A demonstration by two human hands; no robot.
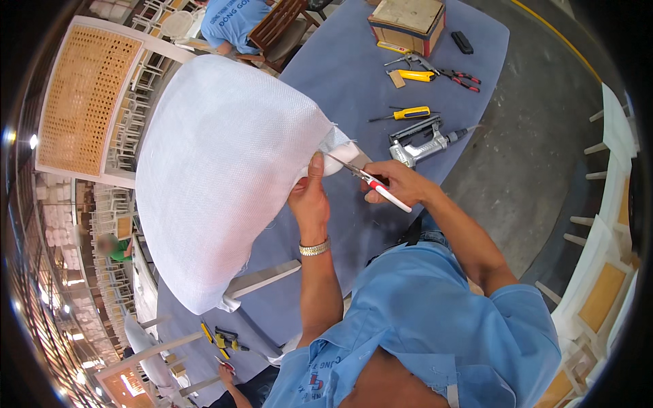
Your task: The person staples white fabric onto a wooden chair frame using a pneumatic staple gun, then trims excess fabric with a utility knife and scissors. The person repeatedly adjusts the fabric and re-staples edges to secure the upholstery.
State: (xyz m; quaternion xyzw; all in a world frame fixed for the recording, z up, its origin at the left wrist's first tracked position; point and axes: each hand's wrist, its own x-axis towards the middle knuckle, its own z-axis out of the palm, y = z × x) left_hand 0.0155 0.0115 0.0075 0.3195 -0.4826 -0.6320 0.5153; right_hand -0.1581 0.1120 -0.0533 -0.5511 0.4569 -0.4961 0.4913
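A chair seat covered in white woven fabric [218, 149] rests in front of me, its cane-panelled back [92, 98] at the upper left. At the seat's near right corner, my left hand [309, 200] presses the fabric edge between thumb and fingers. My right hand [401, 182] grips scissors [386, 193] with red and white handles. Their blades reach to the fabric at the white chair leg [342, 155], beside my left thumb. Loose threads fray from the cloth there. The blade tips are partly hidden by the fabric.
On the blue-grey table [340, 75] lie a staple gun [425, 143], a yellow screwdriver [411, 113], a yellow utility knife [416, 75], red-handled pliers [464, 81] and a box [408, 27]. A co-worker's hand [228, 374] shows at lower left; another person [235, 24] sits beyond the table.
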